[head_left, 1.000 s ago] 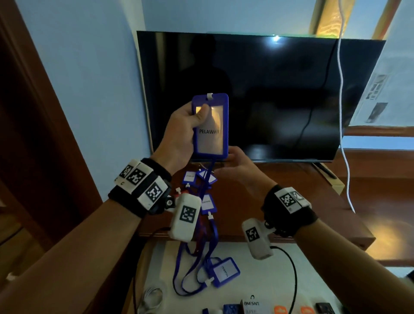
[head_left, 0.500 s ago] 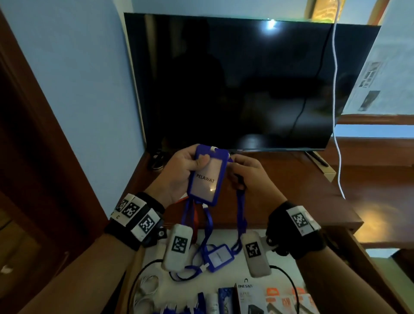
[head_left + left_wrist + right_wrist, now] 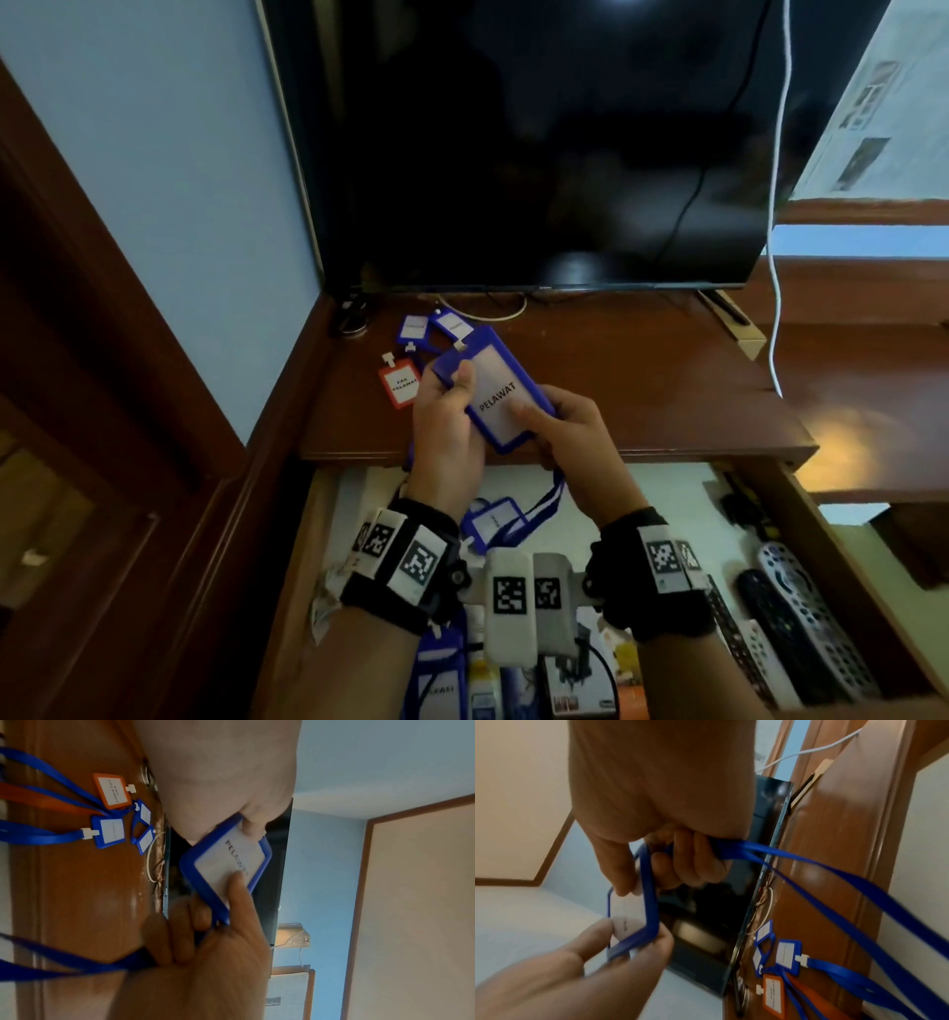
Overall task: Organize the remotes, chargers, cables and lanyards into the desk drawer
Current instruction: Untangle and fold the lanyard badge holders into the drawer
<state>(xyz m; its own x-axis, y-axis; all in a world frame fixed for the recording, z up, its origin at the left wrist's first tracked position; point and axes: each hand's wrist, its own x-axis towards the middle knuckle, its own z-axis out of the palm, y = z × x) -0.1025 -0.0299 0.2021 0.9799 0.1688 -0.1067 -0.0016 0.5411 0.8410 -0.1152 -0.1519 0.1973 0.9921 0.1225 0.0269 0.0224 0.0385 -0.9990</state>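
Both hands hold a blue badge holder (image 3: 495,393) marked PELAWAT over the desk's front edge. My left hand (image 3: 452,395) pinches its upper end, thumb on the face. My right hand (image 3: 544,431) presses a thumb on the lower end and curls its fingers round the blue lanyard strap (image 3: 757,852), which trails down into the open drawer (image 3: 816,534). On the desk (image 3: 642,390) lie two small blue badges (image 3: 413,329) and an orange one (image 3: 400,383). In the left wrist view the badge holder (image 3: 231,862) sits between both thumbs.
A black TV (image 3: 565,154) stands at the back of the desk, with a white cable (image 3: 775,205) hanging at its right. The drawer holds another blue badge (image 3: 495,516), several remotes (image 3: 801,622) at the right and small boxes near the front.
Both hands have brought the badge holder down from in front of the TV to just above the desk's front edge. The strap now hangs into the drawer from the right hand.
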